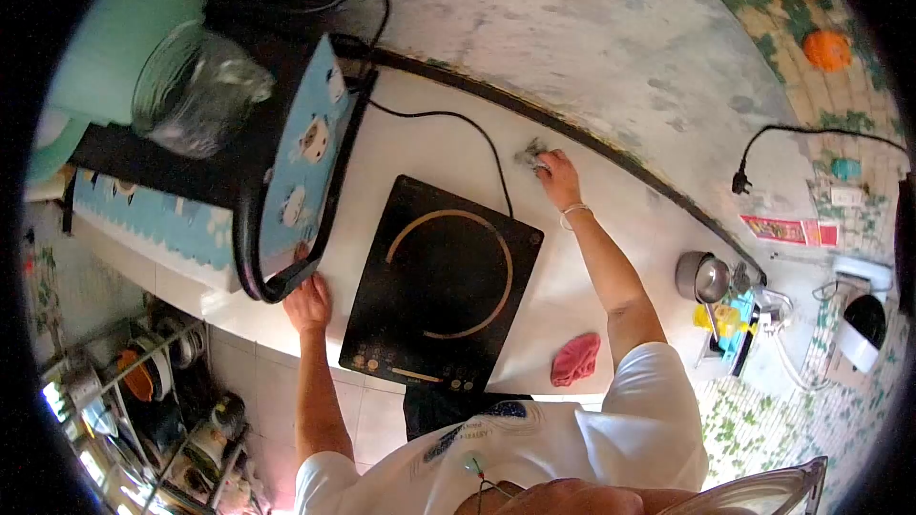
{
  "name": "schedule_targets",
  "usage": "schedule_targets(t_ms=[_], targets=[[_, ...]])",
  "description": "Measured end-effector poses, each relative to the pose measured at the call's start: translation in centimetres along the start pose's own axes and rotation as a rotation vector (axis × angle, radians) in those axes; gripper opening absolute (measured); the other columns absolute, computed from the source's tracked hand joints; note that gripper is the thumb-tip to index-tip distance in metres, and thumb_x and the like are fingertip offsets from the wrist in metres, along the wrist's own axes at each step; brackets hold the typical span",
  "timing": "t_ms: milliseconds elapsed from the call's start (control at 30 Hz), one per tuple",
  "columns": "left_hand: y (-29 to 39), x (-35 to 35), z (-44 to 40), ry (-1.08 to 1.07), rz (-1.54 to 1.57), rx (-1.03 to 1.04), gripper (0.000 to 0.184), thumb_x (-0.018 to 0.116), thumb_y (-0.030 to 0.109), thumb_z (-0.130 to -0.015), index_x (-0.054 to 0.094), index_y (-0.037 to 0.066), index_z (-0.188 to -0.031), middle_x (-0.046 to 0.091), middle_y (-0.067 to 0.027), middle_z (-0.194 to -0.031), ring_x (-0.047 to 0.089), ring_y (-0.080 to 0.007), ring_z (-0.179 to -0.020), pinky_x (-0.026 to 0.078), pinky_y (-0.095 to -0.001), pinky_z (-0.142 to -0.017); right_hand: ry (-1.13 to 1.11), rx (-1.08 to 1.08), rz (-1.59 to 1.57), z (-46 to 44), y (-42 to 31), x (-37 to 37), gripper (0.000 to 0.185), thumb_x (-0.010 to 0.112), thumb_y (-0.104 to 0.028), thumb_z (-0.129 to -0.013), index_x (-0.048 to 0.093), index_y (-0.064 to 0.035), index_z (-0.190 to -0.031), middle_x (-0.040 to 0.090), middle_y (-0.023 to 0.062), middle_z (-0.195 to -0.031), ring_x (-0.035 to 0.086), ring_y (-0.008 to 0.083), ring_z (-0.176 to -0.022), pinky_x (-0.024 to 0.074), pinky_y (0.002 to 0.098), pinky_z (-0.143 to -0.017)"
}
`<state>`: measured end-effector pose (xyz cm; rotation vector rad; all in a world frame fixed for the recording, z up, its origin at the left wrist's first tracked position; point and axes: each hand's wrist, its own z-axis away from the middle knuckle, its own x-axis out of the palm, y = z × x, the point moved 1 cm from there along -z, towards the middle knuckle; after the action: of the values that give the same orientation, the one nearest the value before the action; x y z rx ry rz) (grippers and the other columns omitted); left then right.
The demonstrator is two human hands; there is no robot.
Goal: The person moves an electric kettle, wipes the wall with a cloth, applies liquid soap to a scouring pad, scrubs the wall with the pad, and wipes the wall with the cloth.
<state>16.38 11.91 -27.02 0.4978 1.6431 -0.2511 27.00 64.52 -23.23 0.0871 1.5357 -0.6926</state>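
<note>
My right hand [559,180] reaches over the white counter [611,238], its fingers closed on a small crumpled grey cloth [531,154] pressed to the surface near the wall. A bracelet circles that wrist. My left hand [307,303] is at the counter's front edge, gripping the lower corner of a black rack [272,288]; part of its fingers is hidden behind the frame. Between my arms lies a black induction cooktop [448,277], its cord running back toward the wall. A folded dark pink cloth [575,360] lies to the cooktop's right.
A patterned blue cover [305,153] hangs on the rack, with a clear glass jar [196,86] on top. At right are a small saucepan [695,277] and a faucet [775,307]. A plug [741,179] hangs by the wall. Lower left, a shelf holds pans [148,377].
</note>
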Motion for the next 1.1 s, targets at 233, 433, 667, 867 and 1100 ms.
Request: schedule_targets(t_ms=[233, 433, 667, 867, 1100], targets=[[0.1, -0.3, -0.4, -0.006, -0.011, 0.014, 0.028, 0.044, 0.024, -0.089, 0.058, 0.002, -0.098, 0.057, -0.0193, -0.095, 0.051, -0.0362, -0.098, 0.034, -0.0477, -0.094, 0.871, -0.276, -0.045, -0.4, -5.2, -16.8, 0.04, 0.052, 0.011, -0.07, 0.063, -0.0084, -0.104, 0.055, 0.0137, -0.104, 0.055, 0.0303, -0.099, 0.0451, 0.0377, -0.085], [-0.1, 0.0, -0.3, 0.072, -0.033, 0.059, 0.027, 0.043, 0.024, -0.09, 0.058, 0.002, -0.097, 0.057, -0.0202, -0.094, 0.051, -0.0374, -0.095, 0.035, -0.0491, -0.091, 0.981, -0.351, 0.76, -4.8, -5.3, -21.1, 0.047, 0.054, -0.001, -0.077, 0.054, -0.0022, -0.123, 0.054, 0.0165, -0.12, 0.051, 0.0319, -0.108, 0.0417, 0.0393, -0.092], [0.2, -0.3, -0.3, 0.057, 0.003, 0.025, 0.029, 0.044, 0.026, -0.091, 0.058, 0.001, -0.096, 0.059, -0.0193, -0.09, 0.052, -0.0388, -0.095, 0.036, -0.0486, -0.09, 0.113, -0.631, 0.698, -4.5, 1.5, -9.7, 0.054, 0.046, -0.007, -0.088, 0.036, -0.0079, -0.141, 0.041, 0.0009, -0.142, 0.042, 0.0188, -0.126, 0.0308, 0.0339, -0.108], [0.1, -0.7, -0.3, -0.012, -0.001, 0.012, 0.032, 0.043, 0.025, -0.091, 0.058, -0.001, -0.103, 0.06, -0.0212, -0.1, 0.052, -0.0394, -0.101, 0.035, -0.049, -0.093, 0.2, -0.255, 0.229, -6.4, -8.2, -22.2, 0.037, 0.048, -0.01, -0.088, 0.06, -0.0141, -0.122, 0.057, 0.0079, -0.125, 0.057, 0.024, -0.108, 0.0437, 0.036, -0.095], [-0.4, 0.6, -0.1, -0.007, -0.015, 0.009, 0.029, 0.045, 0.024, -0.091, 0.059, 0.0, -0.1, 0.059, -0.0203, -0.098, 0.052, -0.038, -0.096, 0.037, -0.0482, -0.09, 0.448, -0.494, 0.498, -11.0, -11.2, -23.2, 0.026, 0.052, -0.014, -0.088, 0.061, -0.0141, -0.113, 0.059, 0.0068, -0.118, 0.058, 0.0258, -0.106, 0.0481, 0.0357, -0.088]])
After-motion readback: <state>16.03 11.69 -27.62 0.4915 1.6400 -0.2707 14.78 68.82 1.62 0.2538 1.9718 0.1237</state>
